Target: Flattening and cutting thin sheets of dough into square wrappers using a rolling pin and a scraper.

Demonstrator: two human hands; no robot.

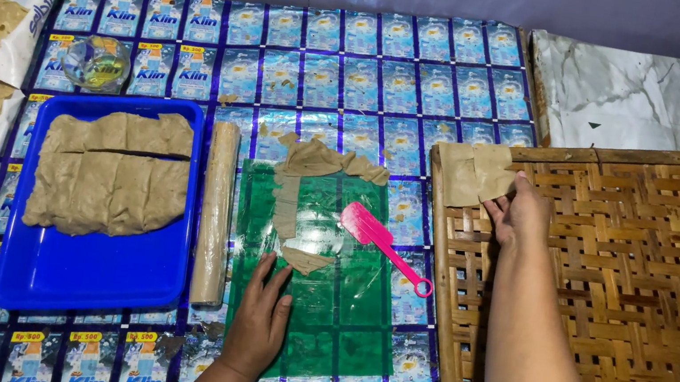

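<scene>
The right hand (518, 216) presses a thin square dough sheet (476, 173) onto the corner of the woven bamboo tray (631, 288), fingers spread flat on its edge, not gripping. The left hand (260, 318) lies open, palm down, on the green plastic sheet (342, 299), beside dough trimmings (306, 177) and a pink plastic scraper (382, 240). A wooden rolling pin (216, 213) separates it from the blue tray (90, 270) holding a dough slab (113, 175).

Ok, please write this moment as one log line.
left hand: flat on green sheet | right hand: laying dough sheet on woven tray
</scene>
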